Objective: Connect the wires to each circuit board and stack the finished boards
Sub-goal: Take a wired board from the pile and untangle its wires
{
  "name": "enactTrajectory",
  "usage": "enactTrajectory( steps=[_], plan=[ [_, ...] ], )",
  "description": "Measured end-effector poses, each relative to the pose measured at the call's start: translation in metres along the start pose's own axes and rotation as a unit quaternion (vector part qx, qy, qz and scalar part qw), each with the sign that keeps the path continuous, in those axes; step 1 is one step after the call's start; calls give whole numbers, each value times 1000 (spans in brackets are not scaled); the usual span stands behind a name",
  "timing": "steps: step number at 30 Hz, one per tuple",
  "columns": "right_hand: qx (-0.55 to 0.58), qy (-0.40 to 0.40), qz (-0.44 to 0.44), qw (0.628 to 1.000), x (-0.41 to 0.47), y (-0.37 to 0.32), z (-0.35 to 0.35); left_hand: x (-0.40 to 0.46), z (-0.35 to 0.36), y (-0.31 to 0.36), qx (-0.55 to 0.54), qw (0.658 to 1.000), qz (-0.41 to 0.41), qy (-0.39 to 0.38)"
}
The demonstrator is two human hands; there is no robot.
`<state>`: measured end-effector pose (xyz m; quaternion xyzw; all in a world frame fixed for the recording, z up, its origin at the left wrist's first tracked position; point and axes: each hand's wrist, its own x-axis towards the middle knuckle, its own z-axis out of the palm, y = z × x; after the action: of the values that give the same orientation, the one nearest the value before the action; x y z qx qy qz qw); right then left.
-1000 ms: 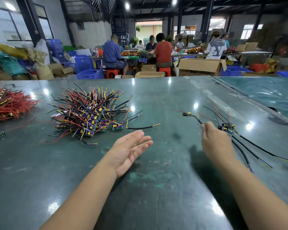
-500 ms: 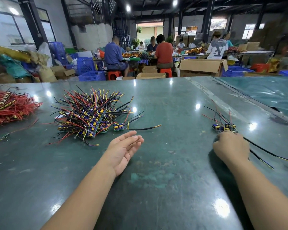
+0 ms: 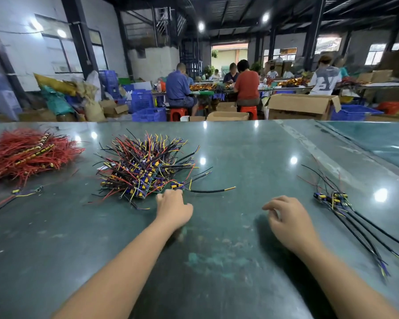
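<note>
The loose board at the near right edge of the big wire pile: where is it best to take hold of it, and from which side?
Probably by the small board body itself, pinched across its edges, not by its wires. It lies apart from the big pile, with its thick black wire trailing right. Coming from the near side, where the left hand already is, avoids the tangle.

Single view: head-worn wide-angle camera, above the near edge of the dark green glossy worktable [image 3: 239, 157], facing forward and down. Both forearms enter from the bottom edge, close to the lens. Straight lines bow near the frame edges. The workshop hall fills the upper third, far off.
</note>
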<state>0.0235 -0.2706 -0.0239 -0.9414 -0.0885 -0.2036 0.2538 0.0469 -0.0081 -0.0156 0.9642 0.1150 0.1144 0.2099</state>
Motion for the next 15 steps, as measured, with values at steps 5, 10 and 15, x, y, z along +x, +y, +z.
enactTrajectory(
  steps=[5,10,15],
  plan=[
    [28,-4,-20,999,1,1,3,40,-1,-3,57,994,-82,-36],
    [39,-1,-30,999,1,0,2,39,12,5,17,997,-76,13],
    [45,-10,-53,998,-2,-7,1,16,19,20,-49,998,21,44]
  ],
)
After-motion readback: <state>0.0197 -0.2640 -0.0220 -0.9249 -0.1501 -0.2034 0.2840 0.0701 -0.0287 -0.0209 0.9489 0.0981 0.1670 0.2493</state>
